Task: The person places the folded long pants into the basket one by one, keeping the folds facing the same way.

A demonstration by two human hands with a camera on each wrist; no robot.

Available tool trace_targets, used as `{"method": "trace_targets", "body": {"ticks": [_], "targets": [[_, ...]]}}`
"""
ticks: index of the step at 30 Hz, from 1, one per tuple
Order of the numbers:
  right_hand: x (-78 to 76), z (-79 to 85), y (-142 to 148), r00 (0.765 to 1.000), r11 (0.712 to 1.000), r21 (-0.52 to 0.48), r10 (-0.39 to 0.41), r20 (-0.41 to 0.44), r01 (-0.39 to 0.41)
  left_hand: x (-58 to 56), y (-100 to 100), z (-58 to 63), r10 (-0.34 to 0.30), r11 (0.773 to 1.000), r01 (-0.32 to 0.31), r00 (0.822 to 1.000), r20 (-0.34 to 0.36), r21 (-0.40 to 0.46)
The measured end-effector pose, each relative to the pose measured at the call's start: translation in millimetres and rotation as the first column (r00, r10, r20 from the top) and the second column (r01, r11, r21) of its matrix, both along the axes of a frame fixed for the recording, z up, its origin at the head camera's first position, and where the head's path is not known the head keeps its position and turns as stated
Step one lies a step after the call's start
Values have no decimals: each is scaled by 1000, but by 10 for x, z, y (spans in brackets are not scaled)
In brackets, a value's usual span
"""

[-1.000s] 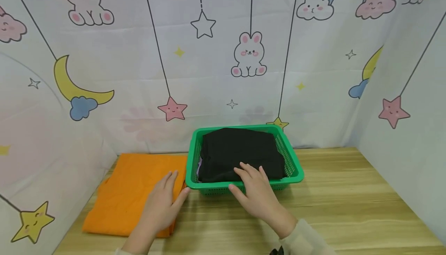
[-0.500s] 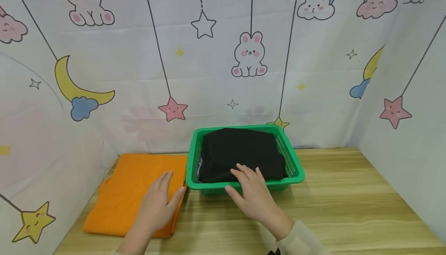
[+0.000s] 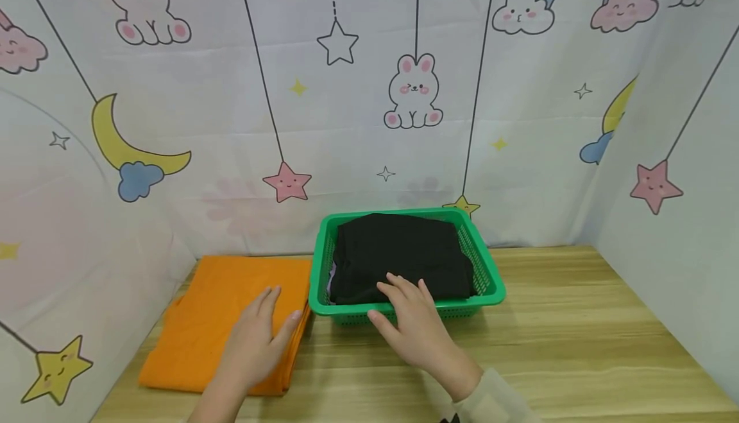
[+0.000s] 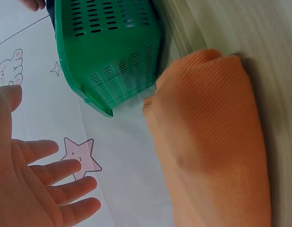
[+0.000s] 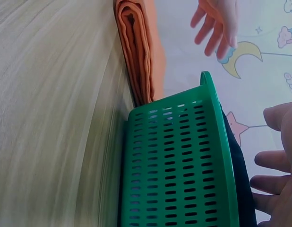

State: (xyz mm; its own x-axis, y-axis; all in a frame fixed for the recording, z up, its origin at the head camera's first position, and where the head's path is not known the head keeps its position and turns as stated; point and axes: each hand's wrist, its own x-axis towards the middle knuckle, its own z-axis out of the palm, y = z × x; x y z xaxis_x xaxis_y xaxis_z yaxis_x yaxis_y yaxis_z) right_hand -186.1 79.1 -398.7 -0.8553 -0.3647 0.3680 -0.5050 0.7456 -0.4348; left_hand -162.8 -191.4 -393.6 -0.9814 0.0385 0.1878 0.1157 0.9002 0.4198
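A folded orange cloth (image 3: 196, 327) lies on the table at the left, its layered folds (image 5: 136, 52) showing in the right wrist view. Over it hovers my left hand (image 3: 254, 343), fingers spread and holding nothing; the left wrist view shows a gap between that hand (image 4: 37, 184) and the cloth (image 4: 212, 137). A green perforated basket (image 3: 398, 308) stands beside the cloth, with folded black fabric (image 3: 404, 250) inside and a bit of purple fabric (image 3: 331, 275) at its left edge. My right hand (image 3: 418, 327) is held above the basket's front rim, fingers extended, gripping nothing.
The wood-grain table (image 3: 554, 339) extends to the right of the basket. White cartoon-printed curtains (image 3: 369, 115) enclose the back and both sides, close behind the basket.
Both hands have drifted slightly left, the left hand moving away from the basket's corner. The cloth and basket stay where they were.
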Motion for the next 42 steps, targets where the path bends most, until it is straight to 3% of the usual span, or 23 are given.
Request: {"method": "trace_targets", "body": {"ticks": [26, 42], "targets": [[56, -37, -52, 998, 998, -25, 59, 14, -58, 59, -74, -37, 14, 1000, -15, 998, 54, 4], [79, -59, -124, 996, 996, -4, 86, 20, -86, 98, -133, -119, 29, 1000, -29, 1000, 11, -10]]}}
